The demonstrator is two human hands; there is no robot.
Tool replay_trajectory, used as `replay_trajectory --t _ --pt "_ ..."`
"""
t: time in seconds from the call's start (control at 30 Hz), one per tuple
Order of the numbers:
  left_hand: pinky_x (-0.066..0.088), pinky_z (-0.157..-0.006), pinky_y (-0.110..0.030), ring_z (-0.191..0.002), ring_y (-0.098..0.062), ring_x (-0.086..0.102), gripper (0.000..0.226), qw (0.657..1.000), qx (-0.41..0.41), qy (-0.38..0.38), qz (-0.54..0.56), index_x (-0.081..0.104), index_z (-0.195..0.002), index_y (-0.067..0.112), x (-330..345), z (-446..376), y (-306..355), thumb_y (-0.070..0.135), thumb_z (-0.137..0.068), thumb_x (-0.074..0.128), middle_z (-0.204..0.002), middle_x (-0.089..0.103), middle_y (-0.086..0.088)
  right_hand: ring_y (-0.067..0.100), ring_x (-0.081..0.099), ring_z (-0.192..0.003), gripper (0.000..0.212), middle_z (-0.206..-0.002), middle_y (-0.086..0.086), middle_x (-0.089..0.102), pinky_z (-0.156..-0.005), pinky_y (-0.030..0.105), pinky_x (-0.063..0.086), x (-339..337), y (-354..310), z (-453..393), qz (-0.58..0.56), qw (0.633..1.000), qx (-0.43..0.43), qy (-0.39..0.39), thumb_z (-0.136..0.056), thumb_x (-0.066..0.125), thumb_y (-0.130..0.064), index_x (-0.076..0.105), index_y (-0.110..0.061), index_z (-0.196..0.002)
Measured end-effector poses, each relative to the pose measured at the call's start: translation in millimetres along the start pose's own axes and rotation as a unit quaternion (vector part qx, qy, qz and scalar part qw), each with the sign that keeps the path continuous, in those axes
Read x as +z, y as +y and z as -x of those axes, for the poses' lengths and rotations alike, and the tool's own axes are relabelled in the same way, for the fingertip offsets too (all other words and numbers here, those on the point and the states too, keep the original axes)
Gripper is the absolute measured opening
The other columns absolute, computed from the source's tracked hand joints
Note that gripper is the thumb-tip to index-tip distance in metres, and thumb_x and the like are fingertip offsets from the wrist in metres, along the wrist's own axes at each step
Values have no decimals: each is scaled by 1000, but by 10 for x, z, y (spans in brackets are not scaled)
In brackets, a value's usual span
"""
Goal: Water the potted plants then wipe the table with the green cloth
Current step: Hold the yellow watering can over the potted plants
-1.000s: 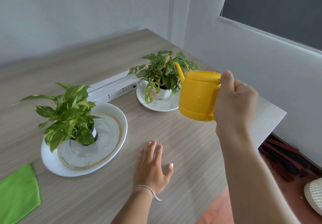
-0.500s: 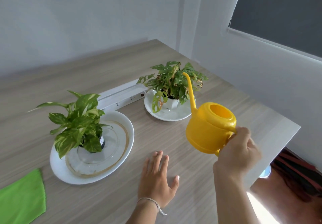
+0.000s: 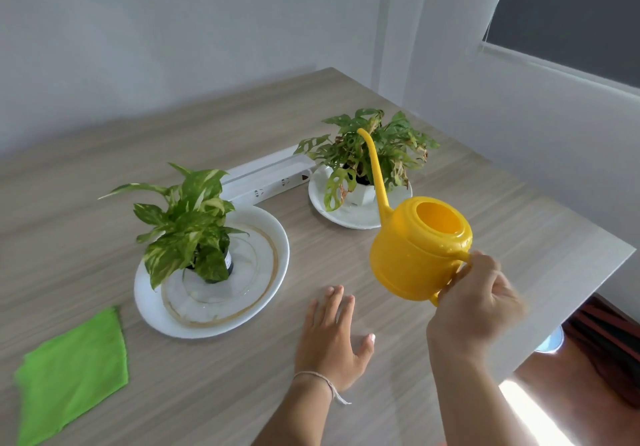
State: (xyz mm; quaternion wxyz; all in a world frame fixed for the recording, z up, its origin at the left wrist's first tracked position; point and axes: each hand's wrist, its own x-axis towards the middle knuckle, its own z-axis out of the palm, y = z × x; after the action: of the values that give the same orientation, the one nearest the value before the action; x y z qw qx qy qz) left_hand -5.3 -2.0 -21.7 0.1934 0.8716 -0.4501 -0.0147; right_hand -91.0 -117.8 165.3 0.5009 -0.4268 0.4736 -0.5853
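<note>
My right hand point(image 3: 474, 310) grips the handle of a yellow watering can point(image 3: 415, 248) held above the table, its thin spout rising in front of the far potted plant point(image 3: 374, 147). That plant has holed leaves and stands in a white pot on a small white saucer point(image 3: 343, 215). A variegated plant point(image 3: 187, 220) in a dark pot sits on a large white plate point(image 3: 273, 269) with a gold ring. My left hand point(image 3: 332, 338) rests flat on the table, fingers apart. A green cloth point(image 3: 72, 373) lies flat at the near left.
A long white box point(image 3: 266, 178) lies between the two plants. The wooden table point(image 3: 502, 210) ends at a right edge close to my right hand, with floor and dark red items below. White walls stand behind, and a window sits at upper right.
My right hand has lowered the watering can and tipped it back upright, away from the far plant. The left hand has stayed flat on the table.
</note>
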Motion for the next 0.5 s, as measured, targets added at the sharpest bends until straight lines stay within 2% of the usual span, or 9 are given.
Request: replay_trajectory --t 0.07,0.13,0.2,0.3,0.5 --pt "35 -116 -48 -148 -26 35 57 1000 5 7 30 57 -138 15 -23 33 -50 53 -98 44 -155 46 -9 16 20 -54 42 -54 0 20 -50 48 17 -21 -42 128 13 1000 -7 -17 -75 54 -33 26 -10 -54" --pt "42 -112 -48 -147 -27 37 53 996 -6 31 79 60 -134 13 -102 111 -116 49 -104 36 -151 51 -8 15 20 -54 40 -54 -1 21 -51 48 17 -43 -86 263 18 999 -16 -33 -78 54 -29 28 -8 -54" --pt "39 -116 -45 -149 -26 35 58 993 -19 61 98 60 -135 13 -220 255 -187 51 -106 29 -151 51 -7 18 21 -56 38 -54 0 21 -51 49 18 -52 -130 393 28 999 -10 -37 -79 53 -27 30 -9 -55" --pt "33 -120 -41 -152 -23 30 58 992 -33 80 89 57 -139 13 -434 603 -382 52 -106 29 -153 48 -5 22 20 -58 38 -55 2 21 -50 48 18 -59 -190 615 22 998 6 -55 -79 53 -26 30 -10 -54" --pt "35 -118 -49 -147 -29 36 54 987 -115 114 22 57 -137 8 -779 1293 -909 46 -105 35 -150 50 -12 21 19 -59 40 -55 -4 19 -51 47 19 -90 -322 1162 17 994 25 -107 -83 53 -22 28 -14 -53"
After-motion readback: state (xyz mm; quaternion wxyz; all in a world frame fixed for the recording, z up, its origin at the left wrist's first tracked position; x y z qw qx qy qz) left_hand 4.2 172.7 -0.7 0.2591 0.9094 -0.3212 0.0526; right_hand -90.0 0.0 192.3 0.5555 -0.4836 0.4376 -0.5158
